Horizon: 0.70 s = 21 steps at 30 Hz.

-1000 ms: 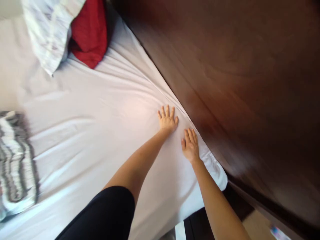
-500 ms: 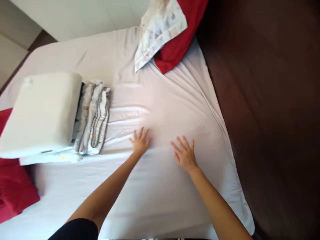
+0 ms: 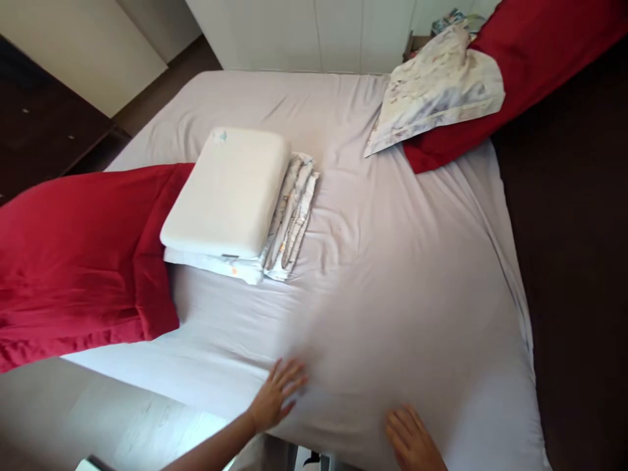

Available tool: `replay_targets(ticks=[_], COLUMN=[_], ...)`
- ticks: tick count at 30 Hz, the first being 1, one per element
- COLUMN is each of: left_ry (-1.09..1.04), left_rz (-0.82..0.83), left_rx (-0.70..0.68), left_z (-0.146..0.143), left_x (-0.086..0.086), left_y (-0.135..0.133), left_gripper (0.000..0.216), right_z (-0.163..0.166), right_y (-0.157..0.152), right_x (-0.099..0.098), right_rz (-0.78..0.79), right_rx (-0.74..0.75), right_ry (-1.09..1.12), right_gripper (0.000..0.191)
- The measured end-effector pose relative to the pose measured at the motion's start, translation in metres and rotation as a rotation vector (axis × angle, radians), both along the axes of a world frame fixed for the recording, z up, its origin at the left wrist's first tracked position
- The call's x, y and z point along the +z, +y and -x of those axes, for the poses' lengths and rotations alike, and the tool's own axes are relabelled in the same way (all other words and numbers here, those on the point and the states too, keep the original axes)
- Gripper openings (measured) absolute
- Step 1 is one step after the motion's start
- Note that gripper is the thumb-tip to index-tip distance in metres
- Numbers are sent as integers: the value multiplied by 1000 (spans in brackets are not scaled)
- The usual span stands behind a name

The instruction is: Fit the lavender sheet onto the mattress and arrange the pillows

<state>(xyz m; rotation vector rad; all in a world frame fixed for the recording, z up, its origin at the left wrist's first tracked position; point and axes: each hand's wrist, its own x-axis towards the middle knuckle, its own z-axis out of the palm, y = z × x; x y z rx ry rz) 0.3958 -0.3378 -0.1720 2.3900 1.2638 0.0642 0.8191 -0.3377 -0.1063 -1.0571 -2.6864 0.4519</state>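
Observation:
A pale fitted sheet (image 3: 392, 294) covers the mattress, with wrinkles around its middle. My left hand (image 3: 277, 392) lies on the sheet near the front edge of the bed, its fingers spread and holding nothing. To its right, my right hand (image 3: 411, 437) rests palm down on the sheet, fingers stretched out and fairly close together. Part of that hand's forearm falls outside the frame. Beyond my left hand sits a white foam block (image 3: 230, 190), on top of white fabric. Folded patterned cloth (image 3: 294, 219) stands against its right side.
A red cover (image 3: 88, 261) drapes over the left part of the bed. At the back right lie a patterned pillowcase (image 3: 441, 88) and a red cloth (image 3: 549, 59). The dark brown headboard (image 3: 574, 275) borders the right side. White panels (image 3: 338, 33) stand behind the bed.
Both hands have drawn back over the sheet toward the bed's front edge. My view has shifted left, showing more of the red cover and the floor.

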Motion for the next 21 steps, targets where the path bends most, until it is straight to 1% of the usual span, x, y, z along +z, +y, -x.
replay_targets(ticks=[1, 2, 3, 4, 5, 6, 7, 8, 9, 10, 11, 12, 13, 14, 15, 16, 18, 19, 21], left_ry=[49, 103, 155, 191, 210, 213, 202, 182, 164, 151, 140, 132, 123, 108, 90, 71, 41, 41, 62], left_rz=[-47, -83, -92, -78, -46, -7, 30, 58, 72, 75, 70, 60, 52, 55, 76, 116, 242, 309, 435], left_rx=[161, 319, 438, 509, 518, 477, 406, 321, 252, 212, 191, 187, 187, 181, 164, 137, 60, 37, 35], left_z=[22, 46, 70, 93, 116, 139, 159, 179, 196, 211, 223, 232, 238, 242, 242, 240, 233, 229, 223], left_x=[-1, -3, -6, -9, -12, -15, -19, -22, -26, -29, -33, -36, -39, -41, -42, -40, -33, -27, -13], left_y=[21, 39, 51, 56, 52, 42, 24, 3, -20, -42, -61, -74, -79, -79, -72, -61, -34, -22, -6], left_gripper=[64, 61, 62, 65, 71, 79, 88, 96, 101, 102, 95, 81, 65, 49, 36, 27, 24, 24, 20], right_z=[45, 94, 142, 188, 227, 258, 280, 293, 298, 298, 294, 289, 286, 286, 288, 294, 311, 319, 333], right_y=[36, 74, 108, 137, 157, 166, 165, 155, 136, 112, 86, 61, 39, 23, 12, 7, 8, 10, 14], right_x=[0, -1, -3, -6, -10, -16, -22, -28, -33, -37, -40, -43, -44, -46, -49, -51, -58, -60, -61], right_rz=[40, 43, 54, 80, 109, 152, 208, 274, 340, 404, 453, 483, 485, 469, 443, 418, 394, 393, 406], right_rx=[39, 50, 63, 71, 56, 29, 16, 57, 127, 215, 288, 350, 367, 360, 337, 311, 293, 303, 331], right_ry=[-68, -60, -42, -38, -38, -63, -96, -124, -147, -164, -172, -174, -179, -187, -203, -229, -304, -346, -417], right_gripper=[52, 51, 52, 52, 52, 53, 53, 53, 53, 53, 55, 59, 62, 61, 56, 45, 21, 14, 15])
